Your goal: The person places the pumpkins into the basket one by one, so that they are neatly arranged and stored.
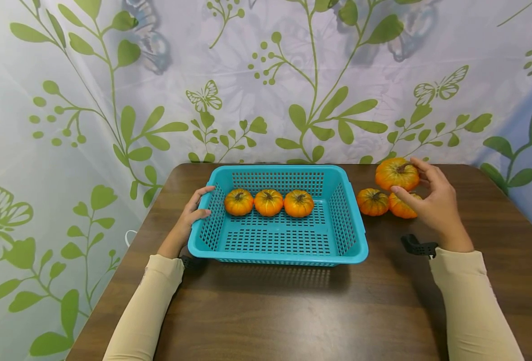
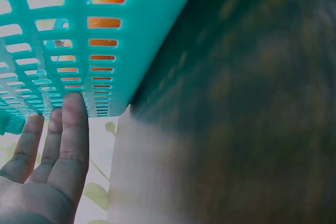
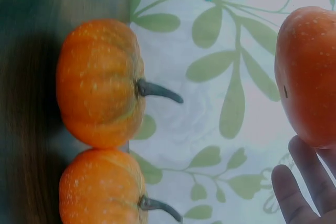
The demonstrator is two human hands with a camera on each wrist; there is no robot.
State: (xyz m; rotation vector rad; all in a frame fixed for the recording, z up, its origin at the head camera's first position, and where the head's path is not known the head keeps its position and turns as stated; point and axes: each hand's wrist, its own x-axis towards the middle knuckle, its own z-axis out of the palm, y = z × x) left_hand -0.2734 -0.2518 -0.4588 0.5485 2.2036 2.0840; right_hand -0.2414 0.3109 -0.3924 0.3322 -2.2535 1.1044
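My right hand holds a small orange pumpkin between thumb and fingers, raised above two other pumpkins on the table. In the right wrist view the held pumpkin shows its smooth underside, with fingertips against it. The two lower ones, a nearer pumpkin and its neighbour, sit side by side with dark stems. My left hand rests at the left side of a turquoise plastic basket; in the left wrist view its straight fingers lie along the slotted wall. Three pumpkins stand in a row inside the basket.
The basket sits on a dark brown wooden table, left of the two loose pumpkins. Behind the table hangs a pale curtain printed with green leaves and butterflies. A black wrist mount sticks out beside the right wrist.
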